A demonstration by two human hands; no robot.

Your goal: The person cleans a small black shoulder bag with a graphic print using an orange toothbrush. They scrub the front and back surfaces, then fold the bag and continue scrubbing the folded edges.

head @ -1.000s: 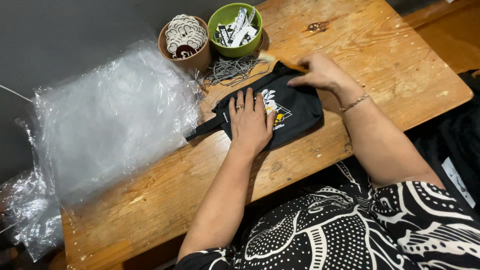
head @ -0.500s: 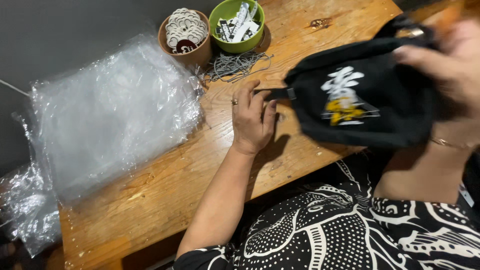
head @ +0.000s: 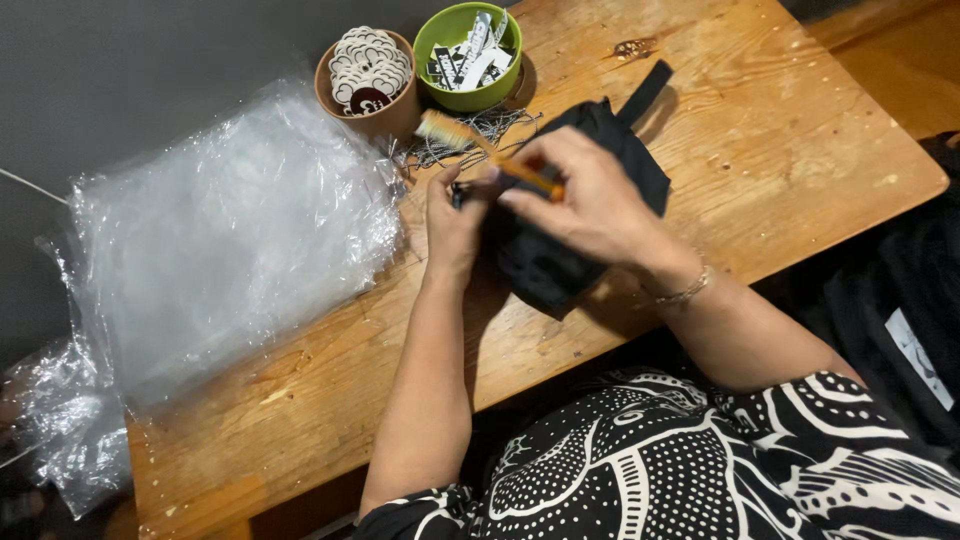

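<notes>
1. Gripping the near left edge of a black fabric pouch (head: 560, 260), the left hand (head: 455, 215) sits just left of the frame's centre, its fingers curled shut on the cloth.
2. The right hand (head: 590, 205) lies over the pouch at the centre of the frame, pinching a toothbrush-like brush with an orange handle (head: 490, 155) between thumb and fingers (a thin bracelet shows at the wrist).
3. The brush's pale bristled head points toward the upper left, above the left hand's fingers; whether the bristles touch the cloth cannot be told.
4. The pouch rests on the wooden table (head: 780, 140) in the middle of the frame, bunched under both hands, with a black strap (head: 645, 90) running off toward the upper right.
5. A sheaf of clear plastic bags (head: 230, 240) fills the left of the frame, lying flat on the table and spilling over its left edge.
6. At the upper centre stand two bowls, touching each other: a brown bowl (head: 385, 115) of round, pale stickers and a green bowl (head: 470, 95) of small black-and-white tags.
7. Just below the bowls, a tangle of thin metal chains (head: 450, 150) lies on the wood, partly behind the brush.
</notes>
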